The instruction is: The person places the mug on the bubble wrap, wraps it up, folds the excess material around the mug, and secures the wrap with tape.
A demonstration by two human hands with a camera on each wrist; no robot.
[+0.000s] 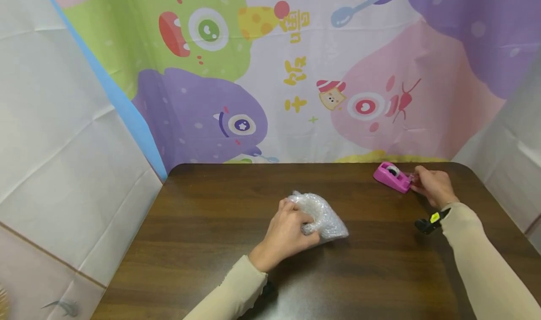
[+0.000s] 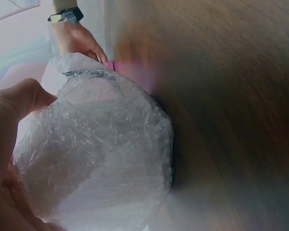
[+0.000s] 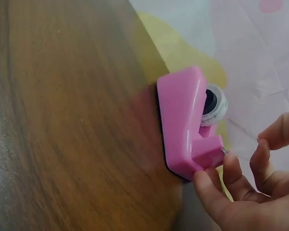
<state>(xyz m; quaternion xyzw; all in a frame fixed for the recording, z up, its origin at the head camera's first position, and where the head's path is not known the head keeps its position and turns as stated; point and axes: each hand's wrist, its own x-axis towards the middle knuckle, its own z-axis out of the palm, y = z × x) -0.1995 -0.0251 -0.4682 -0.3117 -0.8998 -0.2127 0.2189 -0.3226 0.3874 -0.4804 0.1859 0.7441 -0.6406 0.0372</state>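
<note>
My left hand (image 1: 287, 230) grips a bundle of clear bubble wrap (image 1: 331, 223) near the middle of the table. In the left wrist view the thumb presses on one side of the crinkled wrap (image 2: 101, 149), the other fingers on another; what lies inside is hidden. At the far right, my right hand (image 1: 435, 186) is at a pink tape dispenser (image 1: 390, 181). The right wrist view shows thumb and forefinger pinching the end of the clear tape, which runs out from the white roll (image 3: 220, 108). Other fingers of that hand touch the dispenser's front by its cutter.
Dark brown wood covers the tabletop (image 1: 203, 245), which has rounded back corners. A curtain (image 1: 270, 136) with cartoon monsters hangs right behind the back edge. Pale panels (image 1: 72, 122) stand on the left. A black wrist strap (image 1: 431, 222) sits on the right arm.
</note>
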